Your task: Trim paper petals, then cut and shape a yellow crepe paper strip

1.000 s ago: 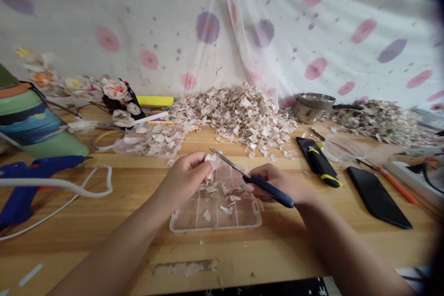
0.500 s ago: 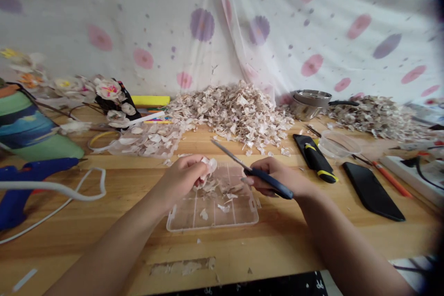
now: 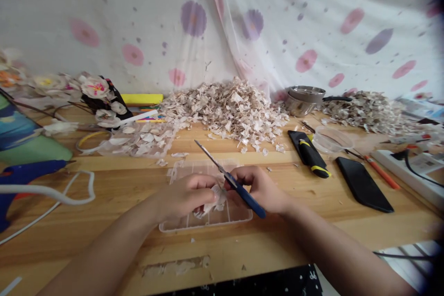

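My left hand is closed on a few thin, pale petal-like pieces, pinched between thumb and fingers. My right hand is wrapped around blue-handled scissors, whose blades point up and to the left, away from me. The right fingertips are close to the pieces in the left hand; whether they touch them is hard to make out. Under both hands lies a clear plastic compartment tray, largely covered by them.
Behind the tray rises a big heap of pale flakes; a clear lid with more flakes lies left. Metal bowls, a black-and-yellow cutter and a phone are right. A blue glue gun sits left.
My right hand has moved left and inward with the scissors, up to my left hand. The left hand has come lower over the tray with its pieces. The view has shifted slightly.
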`<state>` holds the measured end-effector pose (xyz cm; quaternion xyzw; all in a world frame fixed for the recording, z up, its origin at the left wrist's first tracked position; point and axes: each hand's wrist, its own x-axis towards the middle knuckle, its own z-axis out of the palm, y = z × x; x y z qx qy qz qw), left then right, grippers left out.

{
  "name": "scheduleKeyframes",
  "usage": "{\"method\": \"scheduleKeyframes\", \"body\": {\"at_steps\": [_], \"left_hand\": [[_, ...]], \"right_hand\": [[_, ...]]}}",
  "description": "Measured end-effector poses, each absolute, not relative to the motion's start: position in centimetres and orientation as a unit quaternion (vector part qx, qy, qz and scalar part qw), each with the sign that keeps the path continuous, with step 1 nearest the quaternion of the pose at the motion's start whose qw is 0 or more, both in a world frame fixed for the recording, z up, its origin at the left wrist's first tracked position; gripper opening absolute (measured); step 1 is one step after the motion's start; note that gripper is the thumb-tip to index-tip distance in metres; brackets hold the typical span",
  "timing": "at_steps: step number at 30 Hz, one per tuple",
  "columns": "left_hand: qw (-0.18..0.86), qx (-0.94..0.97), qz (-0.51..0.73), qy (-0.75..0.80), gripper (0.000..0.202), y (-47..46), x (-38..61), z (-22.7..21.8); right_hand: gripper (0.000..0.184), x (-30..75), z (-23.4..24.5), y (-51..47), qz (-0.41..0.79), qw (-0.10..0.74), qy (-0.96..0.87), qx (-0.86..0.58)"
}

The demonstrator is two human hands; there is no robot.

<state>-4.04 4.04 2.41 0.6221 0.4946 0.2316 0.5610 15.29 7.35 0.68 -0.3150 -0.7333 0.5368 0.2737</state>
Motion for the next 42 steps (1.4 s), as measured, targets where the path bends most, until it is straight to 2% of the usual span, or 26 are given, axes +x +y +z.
{"method": "scheduleKeyframes", "body": {"at_steps": [3,7,9,12,15,23,31,37,39,42], "left_hand": [[0.579,0.612,0.235,0.485,0.014,4.2,-3.9,2.4],[0.628,0.578,0.277,0.442,0.025,4.4,-3.8,1.9],[0.629,0.574,0.286,0.438,0.020,4.4,-3.8,1.7],[0.626,0.575,0.295,0.437,0.013,4.3,-3.6,1.4],[0.609,0.569,0.314,0.455,0.016,4.3,-3.3,1.3],[0.572,0.530,0.378,0.499,0.017,4.3,-2.6,1.3],[0.529,0.476,0.511,0.482,0.036,4.1,-1.7,0.9],[0.544,0.489,0.469,0.495,0.031,4.1,-2.0,1.1],[0.495,0.518,0.470,0.515,0.028,4.0,-2.2,1.0],[0.362,0.561,0.502,0.549,0.022,3.7,-2.7,1.0]], "right_hand": [[0.020,15.3,0.1,7.3,0.486,0.300,-0.758,-0.314],[0.011,15.4,-0.6,7.3,0.382,0.363,-0.792,-0.308],[0.010,15.4,-0.7,7.3,0.338,0.384,-0.802,-0.306],[0.009,15.4,-0.9,7.2,0.310,0.393,-0.806,-0.315],[0.010,15.2,-1.0,7.2,0.299,0.395,-0.800,-0.338],[0.011,15.1,-1.3,7.2,0.312,0.414,-0.779,-0.353],[0.013,15.0,-1.9,7.2,0.340,0.435,-0.754,-0.355],[0.016,15.0,-1.6,7.0,0.356,0.449,-0.739,-0.355],[0.017,14.8,-1.2,6.9,0.379,0.446,-0.728,-0.357],[0.023,14.6,-0.7,7.0,0.453,0.429,-0.694,-0.360]]}}
